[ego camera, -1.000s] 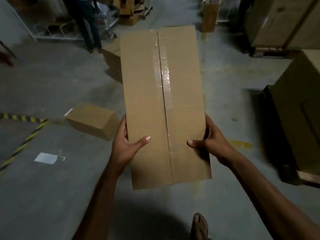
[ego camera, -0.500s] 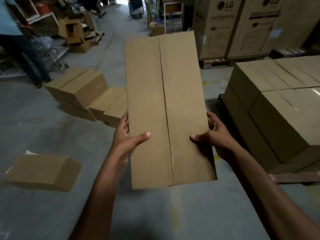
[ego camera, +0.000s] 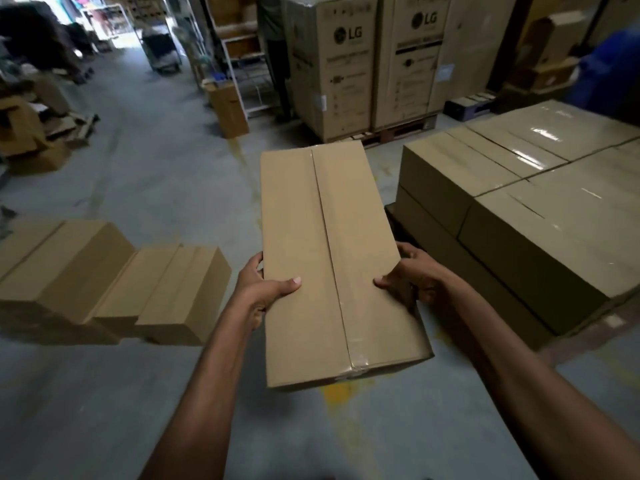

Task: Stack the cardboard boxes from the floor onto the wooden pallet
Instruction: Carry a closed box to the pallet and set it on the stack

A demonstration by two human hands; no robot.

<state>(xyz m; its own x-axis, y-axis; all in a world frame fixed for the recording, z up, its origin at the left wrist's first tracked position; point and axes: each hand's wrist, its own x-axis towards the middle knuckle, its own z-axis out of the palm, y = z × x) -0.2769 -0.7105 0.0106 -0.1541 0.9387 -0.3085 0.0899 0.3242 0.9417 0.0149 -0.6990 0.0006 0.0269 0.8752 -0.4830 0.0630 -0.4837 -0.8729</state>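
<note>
Box (ego camera: 329, 258), gripped by left hand (ego camera: 263, 289) and right hand (ego camera: 412, 275) (thumbs on top), now nears the pallet stack (ego camera: 519, 209); I place next.

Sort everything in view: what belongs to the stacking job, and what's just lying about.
Job: held box, left hand, right hand, floor boxes at left, stack at right.

Lying about: LG cartons, upright box, rack, scrap cardboard, trolley.
</note>
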